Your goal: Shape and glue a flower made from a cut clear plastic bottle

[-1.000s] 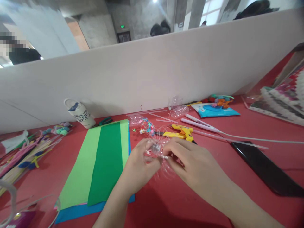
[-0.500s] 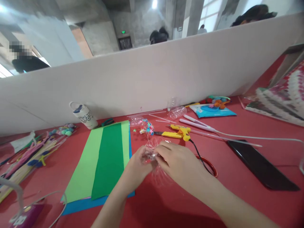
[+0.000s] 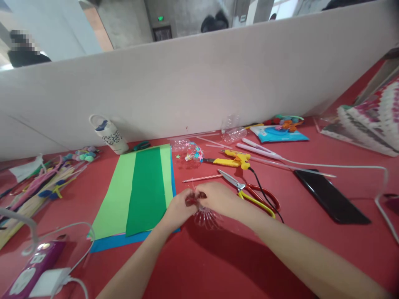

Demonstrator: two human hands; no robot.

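Risk is sitting on the far side, room on the near side

The left hand (image 3: 181, 209) and right hand (image 3: 220, 199) are meeting mid-scene, fingers of both grasping a clear plastic piece with thin fanned strips (image 3: 205, 216) over the red tabletop (image 3: 199, 274); the knuckles are hiding the exact pinch. Hard pulling could be tearing a strip, since they are looking flimsy. Steel scissors with red and yellow handles (image 3: 240, 185) are lying just beyond the right wrist, so a far-right sweep could be knocking them. A pink-and-white striped stick (image 3: 201, 179) is lying by their tip. Farther off, a yellow plastic glue gun (image 3: 239, 157) is trailing its thin black cord (image 3: 258, 182) across the handles, inviting a snag. Stacked green and blue sheets (image 3: 146, 191) are bounding the left; a white upright partition (image 3: 187, 91) is closing the far edge. Nearward, bare tabletop is offering the easiest room.
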